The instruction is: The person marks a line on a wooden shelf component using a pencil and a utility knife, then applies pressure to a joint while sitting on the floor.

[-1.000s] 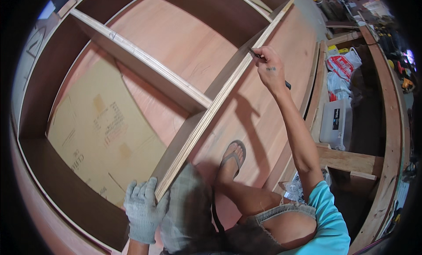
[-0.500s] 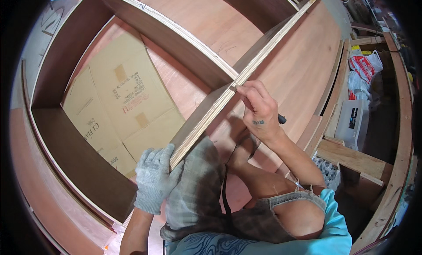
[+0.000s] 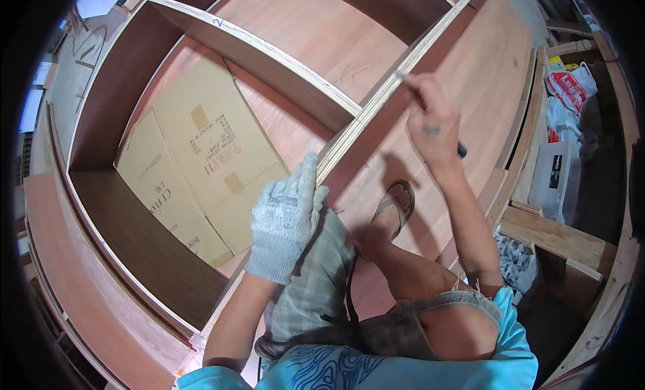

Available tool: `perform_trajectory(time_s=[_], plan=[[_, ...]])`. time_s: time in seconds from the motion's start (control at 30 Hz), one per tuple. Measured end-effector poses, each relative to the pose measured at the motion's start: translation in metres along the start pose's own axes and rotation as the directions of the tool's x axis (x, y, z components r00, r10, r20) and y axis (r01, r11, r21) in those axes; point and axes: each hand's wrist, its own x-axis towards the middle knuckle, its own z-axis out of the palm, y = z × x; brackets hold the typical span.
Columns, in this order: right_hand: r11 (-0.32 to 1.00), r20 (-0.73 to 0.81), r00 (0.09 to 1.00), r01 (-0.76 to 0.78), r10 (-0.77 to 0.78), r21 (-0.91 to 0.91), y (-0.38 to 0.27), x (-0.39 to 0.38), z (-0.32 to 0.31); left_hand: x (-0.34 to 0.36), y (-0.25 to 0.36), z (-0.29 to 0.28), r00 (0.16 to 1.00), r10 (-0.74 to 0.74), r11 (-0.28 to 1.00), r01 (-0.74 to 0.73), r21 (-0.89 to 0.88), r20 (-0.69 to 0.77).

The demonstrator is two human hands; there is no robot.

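Note:
A long plywood panel stands on edge and runs diagonally away from me, its pale layered edge facing up. My left hand, in a grey-white knit glove, is closed around the near part of that panel, fingers on the left face and thumb on the right. My right hand is bare and blurred by motion, just right of the panel's edge. It grips a slim tool with a dark handle end. The tool's other end, near the panel's edge, is too smeared to identify.
Dark-faced dividers form compartments left of the panel. Flattened cardboard lies in the nearest one. My sandalled foot rests on the reddish plywood. At right are wooden framing, a clear plastic bin and a red-white plastic bag.
My right hand has moved away from me along the panel's edge, up and right in view. My left hand has also shifted forward along the panel. The view has shifted slightly.

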Motion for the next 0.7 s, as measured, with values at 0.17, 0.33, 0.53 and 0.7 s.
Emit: perform_trajectory(time_s=[0.17,0.33,0.53,0.7], plan=[[0.989,-0.011,1.0,0.022,-0.024,-0.147,0.072,0.033,0.011,-0.066,-0.013,-0.033,0.976,-0.198,0.979,0.201,-0.031,0.087],[0.993,0.107,0.99,0.096,-0.089,-0.066,0.022,0.003,0.027,-0.167,-0.051,-0.065,0.935,-0.322,0.946,0.322,0.023,0.15],[0.994,0.219,0.973,0.051,-0.071,0.098,-0.046,-0.068,0.028,-0.169,-0.051,-0.052,0.962,-0.257,0.966,0.254,0.042,0.096],[0.956,0.431,0.871,0.13,-0.238,0.264,-0.123,-0.109,0.028,-0.177,-0.057,-0.06,0.973,-0.229,0.973,0.229,0.006,0.011]])
